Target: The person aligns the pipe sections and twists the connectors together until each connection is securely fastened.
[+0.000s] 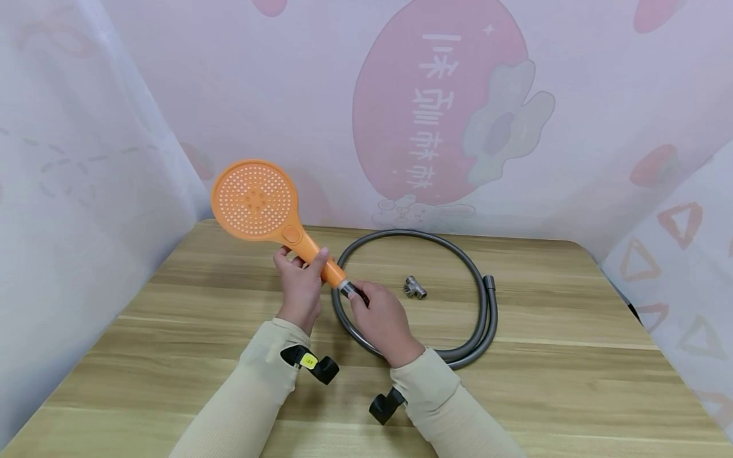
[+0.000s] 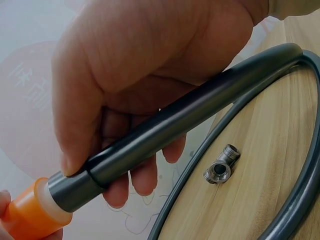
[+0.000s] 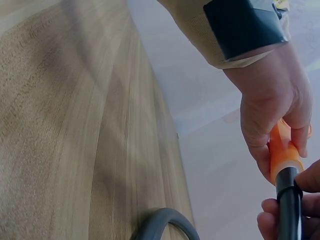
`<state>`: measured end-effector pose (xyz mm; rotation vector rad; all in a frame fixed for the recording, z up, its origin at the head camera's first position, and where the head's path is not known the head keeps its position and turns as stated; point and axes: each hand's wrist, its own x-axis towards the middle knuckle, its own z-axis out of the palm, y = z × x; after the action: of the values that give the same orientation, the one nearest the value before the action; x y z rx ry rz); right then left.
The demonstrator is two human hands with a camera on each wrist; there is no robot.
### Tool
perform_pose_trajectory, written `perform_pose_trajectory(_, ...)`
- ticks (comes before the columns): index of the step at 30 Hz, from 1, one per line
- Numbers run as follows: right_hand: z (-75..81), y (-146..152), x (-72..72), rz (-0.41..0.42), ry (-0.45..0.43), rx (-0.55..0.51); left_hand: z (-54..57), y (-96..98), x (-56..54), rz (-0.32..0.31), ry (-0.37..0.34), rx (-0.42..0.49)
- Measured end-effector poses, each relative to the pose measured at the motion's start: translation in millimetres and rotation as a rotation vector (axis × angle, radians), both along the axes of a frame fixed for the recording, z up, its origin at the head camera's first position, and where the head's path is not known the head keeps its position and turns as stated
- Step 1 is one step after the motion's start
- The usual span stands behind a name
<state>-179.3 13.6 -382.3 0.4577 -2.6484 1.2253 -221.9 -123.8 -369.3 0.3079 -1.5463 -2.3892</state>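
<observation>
the left hand (image 1: pixel 300 286) grips the orange shower head (image 1: pixel 254 198) by its handle (image 1: pixel 331 270), the round face up and beyond the fingers. just to its right, the right hand (image 1: pixel 385 319) pinches the hose (image 2: pixel 165 125) near one end, thumb against fingers. between the hands, hose end and handle meet in line, a white ring (image 2: pixel 47 195) showing at the joint.

the step in hand looks like screwing hose to handle; how far the thread has caught, i can't tell. the next move seems to call for a steady left hand while the right turns the hose end, kept straight. the metal fitting (image 1: pixel 415 287) lies beyond and right of the right hand, untouched, inside the hose's loop.
</observation>
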Motion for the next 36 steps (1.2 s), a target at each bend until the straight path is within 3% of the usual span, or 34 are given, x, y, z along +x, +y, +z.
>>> perform_pose_trajectory(15, 2.2, 0.5, 1.2, -0.004, -0.05, -0.045, 2.8, 0.3, 2.3, 0.001, -0.004, 0.0)
perform_pose_trajectory(21, 2.0, 1.1, 0.2, -0.021, -0.033, 0.01, 3.4, 0.8, 3.2, 0.0, 0.003, 0.004)
perform_pose_trajectory(36, 1.6, 1.4, 2.3, -0.068, 0.01, 0.004, 5.6, 2.7, 6.9, 0.002, 0.003, -0.009)
